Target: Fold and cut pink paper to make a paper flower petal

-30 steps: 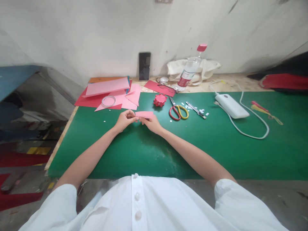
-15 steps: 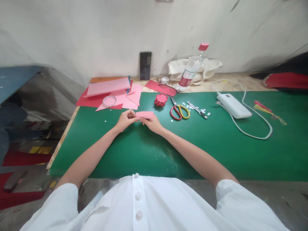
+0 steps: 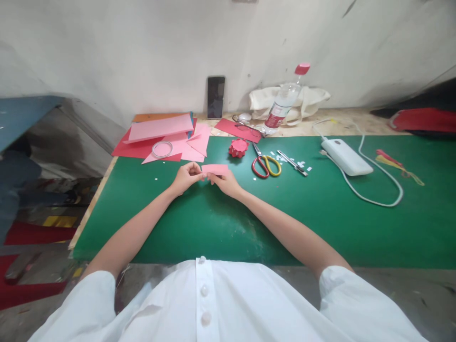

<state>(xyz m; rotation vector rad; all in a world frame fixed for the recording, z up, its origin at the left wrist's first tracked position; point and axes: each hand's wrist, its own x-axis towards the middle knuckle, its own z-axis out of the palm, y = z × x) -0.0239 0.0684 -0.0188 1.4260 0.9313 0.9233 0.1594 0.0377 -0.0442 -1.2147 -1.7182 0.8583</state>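
Between my two hands is a small pink piece of paper (image 3: 215, 169), held just above the green table mat (image 3: 171, 237). My left hand (image 3: 188, 178) pinches its left end with thumb and fingers. Its right part is gripped by my right hand (image 3: 224, 182), the fingers partly hidden behind the thumb and paper. Beyond my right hand sits a red folded-paper ball (image 3: 238, 147). Scissors (image 3: 266, 166) with one red and one yellow handle lie to its right, and a utility knife (image 3: 292, 163) rests beside small white paper scraps (image 3: 301, 164).
Pink paper sheets (image 3: 160, 127) and a roll of tape (image 3: 162, 149) lie at the back left. A phone (image 3: 215, 97) leans on the wall near a tilted bottle (image 3: 282, 105). A white power bank (image 3: 347, 156) with its cable (image 3: 386, 204) and tassels (image 3: 395, 163) lie right.
Both hands stay in place on the pink paper. Its left end, earlier dark-edged near my left fingertips, now looks slightly shifted. Otherwise the scene looks the same.
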